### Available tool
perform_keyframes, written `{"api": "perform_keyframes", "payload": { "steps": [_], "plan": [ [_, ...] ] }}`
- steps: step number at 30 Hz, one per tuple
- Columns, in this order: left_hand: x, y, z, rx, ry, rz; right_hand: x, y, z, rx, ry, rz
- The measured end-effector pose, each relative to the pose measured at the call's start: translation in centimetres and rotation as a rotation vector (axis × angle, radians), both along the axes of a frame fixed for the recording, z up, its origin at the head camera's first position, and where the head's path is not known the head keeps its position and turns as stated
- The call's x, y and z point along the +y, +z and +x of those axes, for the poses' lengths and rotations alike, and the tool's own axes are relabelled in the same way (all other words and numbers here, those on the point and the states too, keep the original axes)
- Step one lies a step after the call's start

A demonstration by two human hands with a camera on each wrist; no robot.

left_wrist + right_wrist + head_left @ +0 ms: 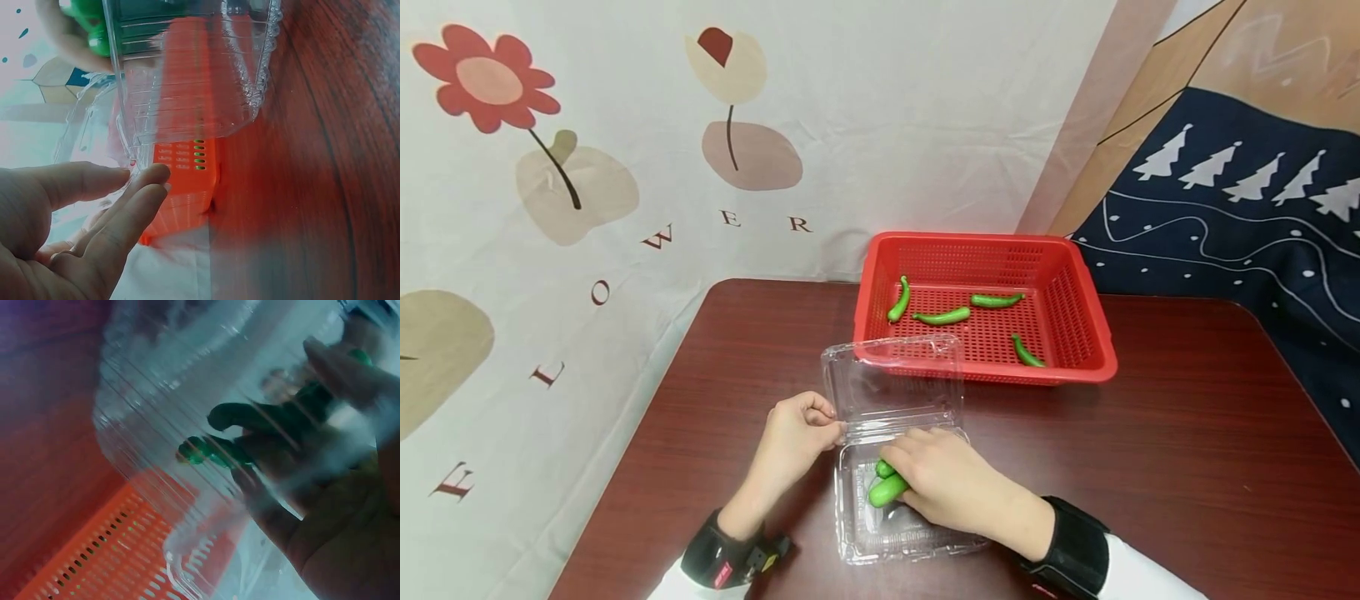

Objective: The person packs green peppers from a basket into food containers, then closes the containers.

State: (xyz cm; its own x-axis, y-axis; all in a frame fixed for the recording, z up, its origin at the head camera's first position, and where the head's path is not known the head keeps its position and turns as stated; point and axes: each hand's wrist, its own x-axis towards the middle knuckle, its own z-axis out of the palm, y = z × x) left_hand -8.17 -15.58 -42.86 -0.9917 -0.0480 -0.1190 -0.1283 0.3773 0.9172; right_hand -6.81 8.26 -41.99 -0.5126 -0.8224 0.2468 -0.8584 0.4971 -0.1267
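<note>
A clear plastic clamshell box (pixel 880 546) lies with its lid (pixel 895 387) raised toward the back. At the hinge's left end, my left hand (pixel 801 433) pinches the box edge between thumb and fingertips; the left wrist view shows the thumb (pixel 94 182) at that edge. My right hand (pixel 943 479) is over the box's tray, holding green chili peppers (pixel 889 490). Two rounded ends stick out from under its fingers in the head view. Through the plastic, the right wrist view shows the peppers (pixel 269 419) along the fingers, partly hidden by the hand.
Behind the box stands a red perforated basket (pixel 1078 371), its front rim overlapped by the lid. Several more green chili peppers (pixel 943 317) lie spread in it. The brown wooden table (pixel 1187 467) reaches back to a printed cloth (pixel 880 108).
</note>
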Motion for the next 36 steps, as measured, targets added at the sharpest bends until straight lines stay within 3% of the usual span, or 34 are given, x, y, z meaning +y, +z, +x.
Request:
{"api": "perform_keyframes", "payload": {
  "steps": [6,12,17,27,36],
  "plan": [
    [-0.1,0.1,0.0,0.008,-0.012,-0.034,-0.6,-1.8,0.3,0.137,-0.006,0.034],
    [-0.2,0.1,0.0,0.002,-0.009,-0.017,-1.0,-2.5,0.8,0.227,-0.012,0.122],
    [-0.2,0.0,0.0,-0.004,-0.002,-0.016,-1.0,-2.7,0.9,0.23,-0.014,0.15],
    [-0.3,0.0,-0.1,-0.01,0.0,-0.032,-0.3,-1.9,0.4,0.235,-0.017,0.048],
    [-0.3,0.1,0.0,-0.008,-0.014,-0.05,0.0,-2.4,0.0,0.237,-0.017,0.026]
  ]
}}
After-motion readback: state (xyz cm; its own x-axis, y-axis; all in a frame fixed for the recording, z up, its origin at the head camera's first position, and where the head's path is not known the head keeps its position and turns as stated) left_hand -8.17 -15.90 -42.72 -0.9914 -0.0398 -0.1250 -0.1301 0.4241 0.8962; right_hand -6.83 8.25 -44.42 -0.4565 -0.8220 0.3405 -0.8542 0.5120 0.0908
